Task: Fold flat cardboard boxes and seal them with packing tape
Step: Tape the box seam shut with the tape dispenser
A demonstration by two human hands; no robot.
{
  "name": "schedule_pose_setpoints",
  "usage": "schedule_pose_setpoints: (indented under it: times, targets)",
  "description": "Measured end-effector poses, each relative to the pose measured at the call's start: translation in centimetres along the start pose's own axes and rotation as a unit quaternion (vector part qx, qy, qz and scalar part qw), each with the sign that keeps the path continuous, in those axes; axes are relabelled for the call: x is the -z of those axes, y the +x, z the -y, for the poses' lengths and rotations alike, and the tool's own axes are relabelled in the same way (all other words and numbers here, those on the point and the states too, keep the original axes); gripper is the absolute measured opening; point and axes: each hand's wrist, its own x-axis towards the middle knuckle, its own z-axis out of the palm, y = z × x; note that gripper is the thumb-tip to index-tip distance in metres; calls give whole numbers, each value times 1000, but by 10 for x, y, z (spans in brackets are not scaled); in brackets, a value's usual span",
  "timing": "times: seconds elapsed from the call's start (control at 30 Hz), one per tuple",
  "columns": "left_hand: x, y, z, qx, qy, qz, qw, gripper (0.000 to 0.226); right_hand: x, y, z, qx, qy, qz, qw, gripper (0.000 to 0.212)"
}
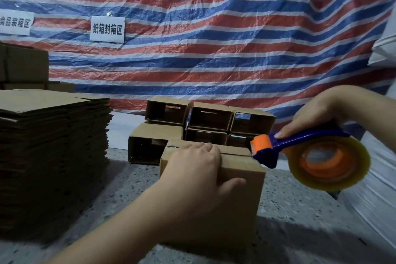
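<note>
A small brown cardboard box (pixel 240 180) stands on the speckled floor in front of me, its top flaps folded down with the seam showing. My left hand (pixel 197 169) holds the box, fingers across the top flaps and thumb down the near side. My right hand (pixel 317 118) grips the blue handle of a tape dispenser (pixel 300 152) with an orange head and a yellowish clear tape roll. The dispenser's head sits at the right end of the box's top seam.
A tall stack of flat cardboard blanks (pixel 53 152) rises at the left. Several folded open boxes (pixel 203 124) lie stacked behind the box. A striped tarp (pixel 214 38) with two paper signs hangs at the back. White plastic wrap (pixel 375 188) lies at the right.
</note>
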Motion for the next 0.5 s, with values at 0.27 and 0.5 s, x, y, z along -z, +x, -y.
schedule_pose_setpoints:
  times: [0.27,0.5]
  targets:
    - [1,28,-38,-47,-20,35,998,95,-5,7,-4,-12,-6,25,1000,110]
    - [-18,30,-49,-36,-5,29,999,77,-6,11,-20,25,28,22,999,109]
